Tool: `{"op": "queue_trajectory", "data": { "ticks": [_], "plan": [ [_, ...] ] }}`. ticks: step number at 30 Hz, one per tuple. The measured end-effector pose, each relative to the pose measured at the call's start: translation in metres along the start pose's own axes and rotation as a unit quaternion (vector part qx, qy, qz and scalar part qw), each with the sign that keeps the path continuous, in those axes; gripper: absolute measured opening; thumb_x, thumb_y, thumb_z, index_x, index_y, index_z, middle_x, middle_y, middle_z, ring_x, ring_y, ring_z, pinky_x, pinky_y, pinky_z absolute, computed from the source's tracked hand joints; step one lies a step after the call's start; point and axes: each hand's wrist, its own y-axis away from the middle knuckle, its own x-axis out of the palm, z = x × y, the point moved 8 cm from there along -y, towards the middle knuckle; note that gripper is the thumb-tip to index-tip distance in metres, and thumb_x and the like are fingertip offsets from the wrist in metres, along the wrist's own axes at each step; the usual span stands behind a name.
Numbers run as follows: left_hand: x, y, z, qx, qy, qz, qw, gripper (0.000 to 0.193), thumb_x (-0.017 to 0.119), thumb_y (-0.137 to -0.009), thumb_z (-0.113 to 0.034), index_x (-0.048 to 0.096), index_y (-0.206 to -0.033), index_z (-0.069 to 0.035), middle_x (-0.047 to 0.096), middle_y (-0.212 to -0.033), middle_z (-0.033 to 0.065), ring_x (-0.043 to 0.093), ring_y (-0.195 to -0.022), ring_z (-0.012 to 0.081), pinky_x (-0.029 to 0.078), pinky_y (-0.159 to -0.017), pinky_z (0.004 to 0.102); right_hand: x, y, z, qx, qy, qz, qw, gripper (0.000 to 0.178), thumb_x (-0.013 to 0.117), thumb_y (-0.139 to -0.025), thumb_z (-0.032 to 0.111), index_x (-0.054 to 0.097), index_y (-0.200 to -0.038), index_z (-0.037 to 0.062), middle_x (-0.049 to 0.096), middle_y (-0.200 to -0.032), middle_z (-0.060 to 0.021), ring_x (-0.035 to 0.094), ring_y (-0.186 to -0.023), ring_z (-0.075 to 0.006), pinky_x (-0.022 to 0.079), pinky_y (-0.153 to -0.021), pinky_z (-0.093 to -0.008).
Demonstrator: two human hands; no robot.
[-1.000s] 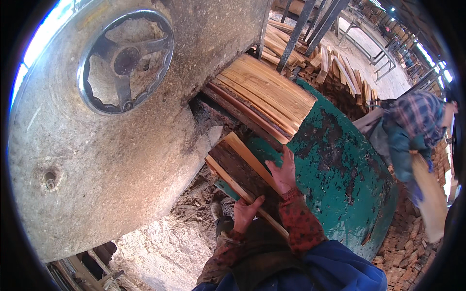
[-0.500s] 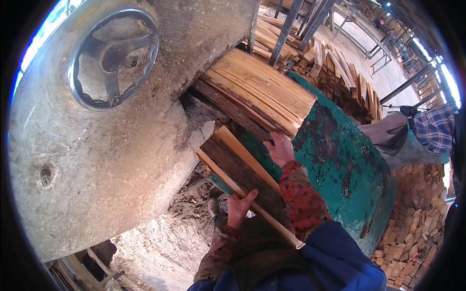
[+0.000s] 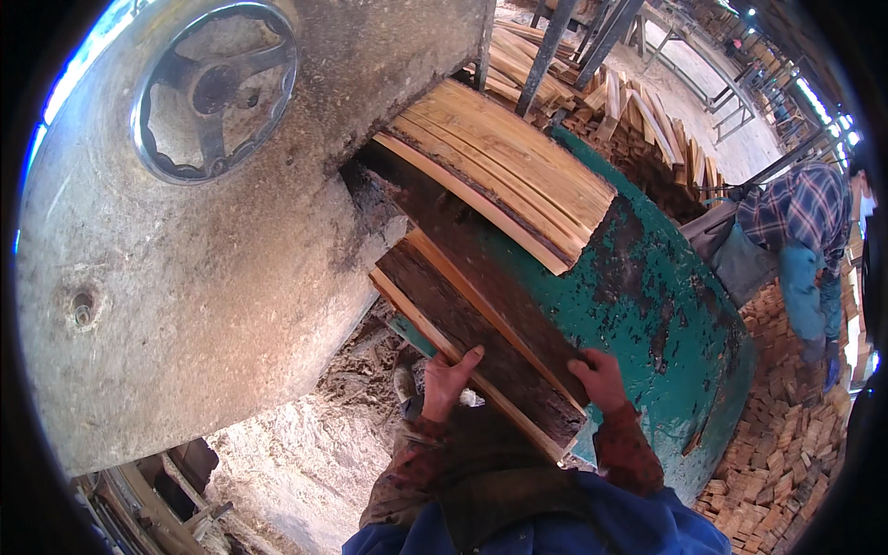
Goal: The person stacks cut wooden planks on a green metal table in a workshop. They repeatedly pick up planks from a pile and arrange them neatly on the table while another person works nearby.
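Observation:
My left hand (image 3: pixel 448 380) is closed on the near edge of a rough board (image 3: pixel 490 361), its thumb over the dark, bark-like face. Beside it, my right hand (image 3: pixel 601 380) grips the near end of a second dark board (image 3: pixel 518 301), which lies along the first with its pale sawn edge between them. Both boards slant from the machine's opening toward my body. Just beyond them, a stack of pale boards (image 3: pixel 509 171) rests on the green metal table (image 3: pixel 638 287), one end at the opening. My fingers under the boards are hidden.
A large grey metal machine housing (image 3: pixel 231 296) with a handwheel (image 3: pixel 215 90) fills the left. Sawdust (image 3: pixel 287 472) covers the floor below. Piled wood pieces (image 3: pixel 772 444) lie at the right, where a person in a plaid shirt (image 3: pixel 795 208) bends over. More boards (image 3: pixel 638 125) stand behind the table.
My right hand has drawn back from the stack toward me and now holds a dark board beside the first. The stack's near side shows a pale edge. At the right, the person has bent further into view.

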Motion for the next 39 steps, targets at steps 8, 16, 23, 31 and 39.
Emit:
{"op": "queue_trajectory", "data": {
  "ticks": [8,16,23,31,39],
  "plan": [
    [-0.008,0.001,-0.001,0.004,-0.103,0.001,0.995,0.055,0.058,-0.096,-0.045,0.064,-0.102,0.009,0.068,-0.093,0.0088,0.06,-0.09,0.0134,0.048,-0.078,0.0308,-0.009,0.049,-0.032,0.033,-0.076,0.027,0.996,0.026,0.073,-0.082,0.017,0.068,-0.099,-0.0032,0.067,-0.083,-0.001,0.057,-0.076,-0.0076,0.048,-0.068,-0.0262],
    [-0.015,-0.005,0.033,-0.045,0.061,0.036,0.997,0.064,0.049,-0.096,-0.054,0.065,-0.102,0.007,0.068,-0.091,0.0103,0.061,-0.086,0.0138,0.051,-0.074,0.0306,-0.009,0.078,-0.044,0.031,-0.026,0.091,0.995,0.026,0.075,-0.082,0.02,0.068,-0.096,-0.0002,0.063,-0.076,-0.0002,0.053,-0.072,-0.0058,0.046,-0.062,-0.027],
    [-0.003,0.004,-0.008,-0.009,-0.031,-0.038,0.999,0.05,0.078,-0.082,-0.034,0.066,-0.107,0.008,0.07,-0.097,0.0094,0.063,-0.088,0.0141,0.051,-0.079,0.0307,-0.015,0.078,-0.009,-0.146,0.176,0.04,0.973,0.039,0.081,-0.075,0.023,0.066,-0.104,0.001,0.063,-0.098,-0.0136,0.062,-0.089,-0.0286,0.05,-0.074,-0.0375],
    [-0.002,0.01,-0.025,-0.041,-0.056,-0.057,0.996,0.048,0.078,-0.082,-0.031,0.066,-0.108,0.007,0.07,-0.101,0.0096,0.063,-0.092,0.0147,0.05,-0.083,0.0297,0.04,0.046,0.04,-0.24,0.217,0.024,0.946,0.072,0.081,-0.071,0.032,0.052,-0.129,0.0,0.046,-0.133,-0.0247,0.045,-0.124,-0.0413,0.039,-0.101,-0.0477],
    [0.002,0.007,-0.022,-0.032,-0.037,-0.039,0.998,0.051,0.078,-0.082,-0.029,0.063,-0.114,0.007,0.069,-0.106,0.01,0.062,-0.096,0.0156,0.049,-0.086,0.0305,0.103,0.005,0.051,-0.211,0.299,0.112,0.924,0.097,0.078,-0.068,0.04,0.033,-0.143,-0.0017,0.033,-0.144,-0.0281,0.031,-0.134,-0.0442,0.028,-0.11,-0.0499]
  ]
}}
